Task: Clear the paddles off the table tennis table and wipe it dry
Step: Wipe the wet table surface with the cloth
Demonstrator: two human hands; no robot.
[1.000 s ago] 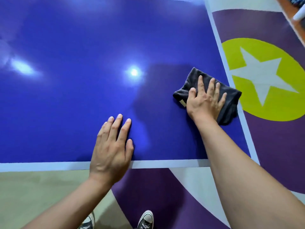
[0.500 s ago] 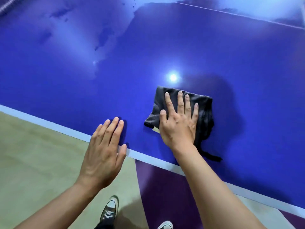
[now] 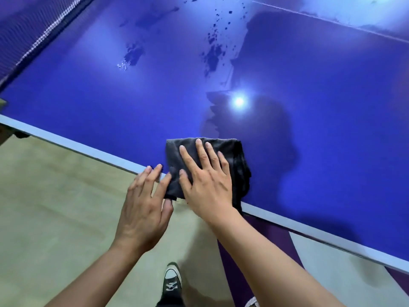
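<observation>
A: Head view: where is the cloth [image 3: 236, 156] now?

B: At the near edge of the blue table [image 3: 309, 107], with its lower corner over the white edge line [image 3: 88, 149]. Half a second ago it lay further in, wholly on the blue.

A: And the hands?

B: The right hand [image 3: 208, 185] lies flat on the cloth, fingers straight and spread, pressing rather than gripping, as before. The left hand [image 3: 143, 209] is flat too and holds nothing. It was apart from the cloth earlier; now its forefinger meets the cloth's left side, and the fingertips reach the table's edge.

A: Anything else changed?

B: The net [image 3: 44, 25] has come into view at upper left, and more wet patches [image 3: 132, 55] show on the far surface. One dark shoe [image 3: 172, 282] stands on the pale floor [image 3: 55, 196] below.
</observation>
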